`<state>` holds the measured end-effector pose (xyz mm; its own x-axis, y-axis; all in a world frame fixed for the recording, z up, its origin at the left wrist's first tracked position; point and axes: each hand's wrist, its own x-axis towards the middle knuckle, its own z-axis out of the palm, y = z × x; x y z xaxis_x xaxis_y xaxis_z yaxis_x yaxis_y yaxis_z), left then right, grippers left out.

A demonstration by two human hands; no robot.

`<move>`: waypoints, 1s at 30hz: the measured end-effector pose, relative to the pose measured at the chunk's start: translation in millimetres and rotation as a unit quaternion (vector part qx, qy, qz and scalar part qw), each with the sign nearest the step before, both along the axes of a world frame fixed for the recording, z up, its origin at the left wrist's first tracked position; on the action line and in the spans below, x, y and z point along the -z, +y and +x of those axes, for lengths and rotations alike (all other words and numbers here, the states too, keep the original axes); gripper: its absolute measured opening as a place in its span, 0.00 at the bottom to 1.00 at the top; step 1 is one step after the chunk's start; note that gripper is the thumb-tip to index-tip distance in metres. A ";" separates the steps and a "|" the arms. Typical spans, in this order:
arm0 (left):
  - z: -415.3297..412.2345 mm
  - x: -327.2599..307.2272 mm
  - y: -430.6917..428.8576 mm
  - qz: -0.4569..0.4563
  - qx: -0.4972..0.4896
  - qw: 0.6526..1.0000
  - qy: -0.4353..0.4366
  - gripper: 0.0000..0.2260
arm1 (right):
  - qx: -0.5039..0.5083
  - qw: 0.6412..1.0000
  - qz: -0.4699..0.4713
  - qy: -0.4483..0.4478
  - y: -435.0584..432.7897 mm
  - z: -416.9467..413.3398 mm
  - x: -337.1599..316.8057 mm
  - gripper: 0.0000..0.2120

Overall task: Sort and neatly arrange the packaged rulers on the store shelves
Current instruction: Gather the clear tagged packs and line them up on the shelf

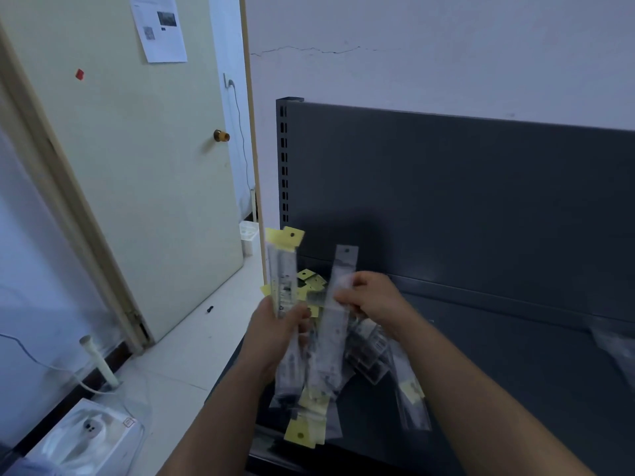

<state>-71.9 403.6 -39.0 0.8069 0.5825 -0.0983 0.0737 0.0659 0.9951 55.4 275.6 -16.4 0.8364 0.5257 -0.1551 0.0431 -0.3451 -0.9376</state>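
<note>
The pile of rulers lies messy on the dark shelf; my left hand grips a yellow-topped bunch standing up; my right hand pinches one grey-topped ruler; I should match tops first, then line up ends; the packs are long, clear and probably slippery.

Pale wall with a hairline crack. Cream door with brass knob; printed sheet near its top. Light floor. Dark grey metal shelf unit against the wall, right of the door.
</note>
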 end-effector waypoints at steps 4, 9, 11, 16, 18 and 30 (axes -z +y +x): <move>-5.1 3.7 16.6 -0.036 -0.049 0.998 0.002 0.05 | 0.060 0.982 -0.171 -0.055 -31.4 17.2 14.5 0.27; -4.0 9.3 20.0 -0.058 -0.051 0.997 -0.002 0.03 | 0.038 0.911 -0.337 -0.235 -37.3 10.6 20.7 0.43; -4.1 11.3 19.6 -0.049 -0.049 0.998 0.007 0.05 | -0.024 0.891 -0.325 -0.316 -25.2 10.9 23.9 0.35; -5.2 11.7 21.3 -0.051 -0.050 0.997 0.014 0.05 | -0.195 0.830 -0.391 -0.346 10.0 12.0 29.2 0.20; -5.7 11.4 23.3 -0.059 -0.052 0.997 0.014 0.05 | -0.182 0.828 -0.397 -0.352 15.3 15.6 29.9 0.16; -6.4 7.8 25.6 -0.112 -0.062 0.992 -0.007 0.05 | 0.048 0.942 -0.128 -0.307 5.8 44.0 6.0 0.10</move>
<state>-78.2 429.1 -46.8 0.7326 0.6423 -0.2254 0.0367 0.2934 0.9553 99.4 281.3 -22.4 0.8515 0.4546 0.2614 0.5069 -0.5859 -0.6323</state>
